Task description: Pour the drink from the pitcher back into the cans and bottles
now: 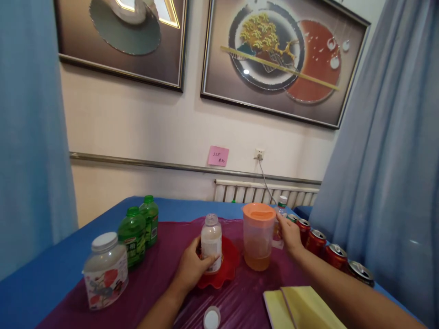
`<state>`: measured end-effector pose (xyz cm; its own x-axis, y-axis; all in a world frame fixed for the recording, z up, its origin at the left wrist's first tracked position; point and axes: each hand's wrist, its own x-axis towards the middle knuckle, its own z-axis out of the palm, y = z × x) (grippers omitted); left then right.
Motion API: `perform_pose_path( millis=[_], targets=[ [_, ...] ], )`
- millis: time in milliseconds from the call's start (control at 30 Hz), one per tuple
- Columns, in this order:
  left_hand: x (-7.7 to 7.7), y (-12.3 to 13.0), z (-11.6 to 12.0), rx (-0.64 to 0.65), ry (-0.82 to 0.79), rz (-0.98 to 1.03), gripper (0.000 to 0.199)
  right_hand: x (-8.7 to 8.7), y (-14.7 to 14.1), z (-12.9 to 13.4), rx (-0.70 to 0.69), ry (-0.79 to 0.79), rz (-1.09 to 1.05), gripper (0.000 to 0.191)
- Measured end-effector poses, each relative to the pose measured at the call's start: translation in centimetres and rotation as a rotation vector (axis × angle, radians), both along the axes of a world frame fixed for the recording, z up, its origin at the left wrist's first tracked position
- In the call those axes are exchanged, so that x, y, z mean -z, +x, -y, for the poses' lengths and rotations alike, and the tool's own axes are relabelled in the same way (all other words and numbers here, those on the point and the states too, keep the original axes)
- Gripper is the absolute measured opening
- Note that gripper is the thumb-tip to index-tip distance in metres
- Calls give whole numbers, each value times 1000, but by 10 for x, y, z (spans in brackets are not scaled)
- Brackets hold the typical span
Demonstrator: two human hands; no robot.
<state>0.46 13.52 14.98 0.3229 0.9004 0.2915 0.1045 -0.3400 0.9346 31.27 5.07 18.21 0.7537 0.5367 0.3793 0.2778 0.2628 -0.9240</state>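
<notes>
My left hand (197, 262) is wrapped round a small clear bottle (211, 242) with a pale label and no cap. The bottle stands upright on a red scalloped plate (230, 269). To its right is a clear pitcher (258, 242) with an orange lid and amber liquid in its lower part. My right hand (289, 233) grips the pitcher's handle side; the handle itself is mostly hidden behind the fingers. The pitcher looks upright. Nearest to me lies a white cap (211, 318) on the purple sheet (164, 269).
On the left stand a white-lidded jar (105, 272) and two green bottles (132, 237). Several drink cans (336, 257) line the right edge, with a white-capped bottle (281, 205) behind. A folded yellow cloth (302, 306) lies at the front right, below my right forearm.
</notes>
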Motion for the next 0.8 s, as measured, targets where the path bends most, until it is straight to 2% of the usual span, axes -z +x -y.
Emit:
perform_pose_path(
  millis=[133,267,367,467,500,567,633,700,733,800],
  targets=[
    [-2,1,-1,-29,10,-45,65,9,1,8,-55,1,-144,59],
    [-5,3,1,-35,13,-94,63,12,7,17,-73,-33,-134,58],
    [-9,3,3,-39,27,-99,62,15,12,29,-16,-44,1,53],
    [-12,2,4,-62,28,-100,60,16,2,50,183,87,235,42],
    [-13,2,4,-70,26,-95,60,16,-6,58,199,134,332,37],
    [-13,2,4,-84,24,-85,61,15,-33,73,69,157,539,25],
    [-14,3,4,-103,31,-81,61,14,-67,82,-224,69,694,16],
    [-16,4,6,-123,54,-85,62,12,-102,82,-517,-91,850,15],
    [-16,4,7,-130,69,-90,62,13,-118,79,-595,-173,941,18],
    [-17,4,8,-135,91,-103,65,17,-144,69,-654,-322,1139,25]
  ],
)
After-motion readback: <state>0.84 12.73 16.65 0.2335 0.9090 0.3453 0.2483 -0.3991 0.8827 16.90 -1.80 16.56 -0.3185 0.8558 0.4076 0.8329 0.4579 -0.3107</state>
